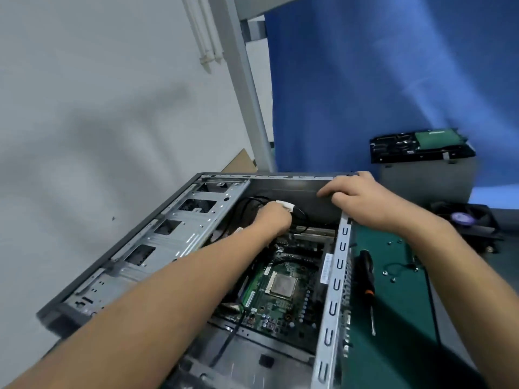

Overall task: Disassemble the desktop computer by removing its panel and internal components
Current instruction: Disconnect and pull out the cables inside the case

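Note:
The open computer case (157, 242) lies on its side with the side panel off. Inside I see the green motherboard (283, 293) with a bare processor socket (283, 284). My left hand (273, 220) reaches deep into the case and grips black cables with a white connector (286, 205) sticking out above its fingers. My right hand (356, 197) rests on the black power supply (295, 193) at the case's far corner, fingers spread over its top edge.
A black-handled screwdriver (366, 276) lies on the green mat (398, 310) right of the case, with loose screws (393, 242) nearby. A removed fan (466, 219) and a hard drive (421, 146) on a grey box sit at the right. A blue curtain hangs behind.

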